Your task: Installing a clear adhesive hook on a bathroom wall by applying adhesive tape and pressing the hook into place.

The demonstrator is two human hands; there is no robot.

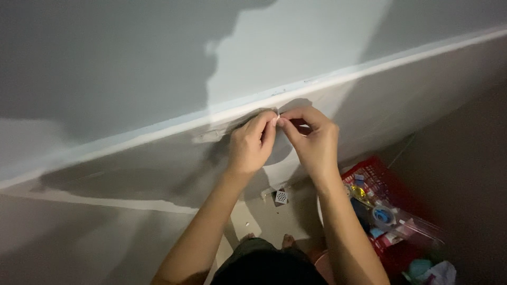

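A person's two bare hands meet at a pale ledge [158, 129] that runs along a grey wall [105, 63], seen from a head-worn camera looking down the forearms. The left hand [251, 145] and the right hand [316, 140] come together thumb to forefinger, and between their fingertips [272, 122] sits a small white piece [275, 120], pinched from both sides; it is too small to tell what it is, or whether one hand grips it harder than the other. The piece lies directly at the fingertips, touching them, and just below the edge of the ledge, so that neither hand is clearly nearer: both close on it at the same spot. Its long axis cannot be read at this size, but the ledge it sits against runs as a long band from the lower left, beyond the left hand's knuckles, up to the upper right, past the right hand, and a short pale strip [208, 136] lies along that same line just to the left of the left hand. The remaining fingers of both hands curl inward, together rather than spread. Well below the wrists, a small square floor drain [281, 197] shows between the forearms, and a red basket [388, 184] of mixed small items stands beside the right forearm, well apart from the fingers
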